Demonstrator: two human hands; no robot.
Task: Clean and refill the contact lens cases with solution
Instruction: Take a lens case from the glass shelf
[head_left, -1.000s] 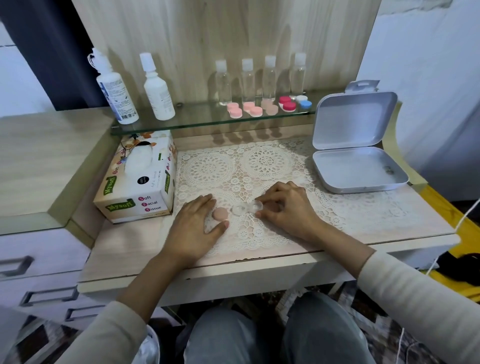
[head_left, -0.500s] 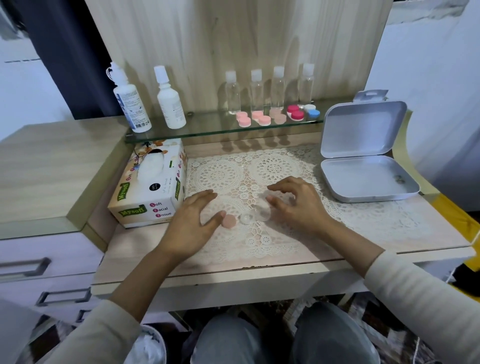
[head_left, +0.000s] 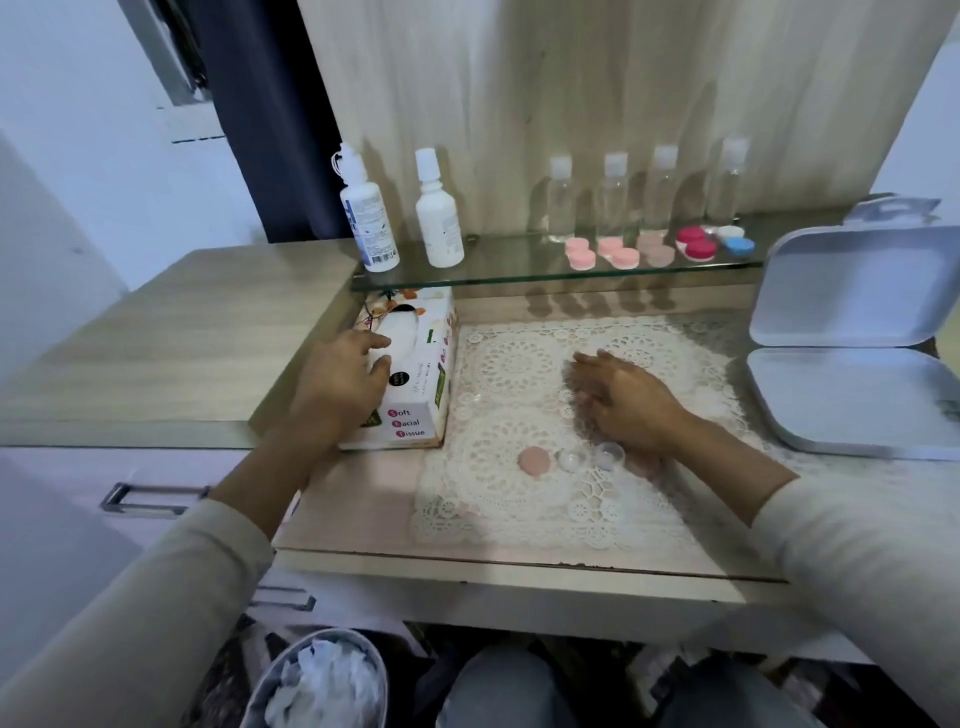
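A clear contact lens case (head_left: 589, 457) lies open on the lace mat (head_left: 498, 499), its two wells facing up. One pink cap (head_left: 534, 461) lies just left of it. My left hand (head_left: 343, 384) is on top of the tissue box (head_left: 415, 415), with thumb and fingers closing round the white tissue (head_left: 402, 332) that sticks out of it. My right hand (head_left: 623, 400) rests on the mat just behind the case, fingers loosely extended to the left and blurred, holding nothing. Two white solution bottles (head_left: 369, 228) (head_left: 439, 218) stand on the glass shelf (head_left: 519, 278).
Several small clear bottles (head_left: 613, 197) and several closed pink, red and blue lens cases (head_left: 623, 254) stand along the shelf. An open white tin (head_left: 852, 395) lies at the right. A bin of crumpled tissues (head_left: 322, 680) is below the desk edge, drawers at left.
My left hand left the pink cap and moved up-left onto the tissue box. My right hand let go of the clear case and drew back behind it.
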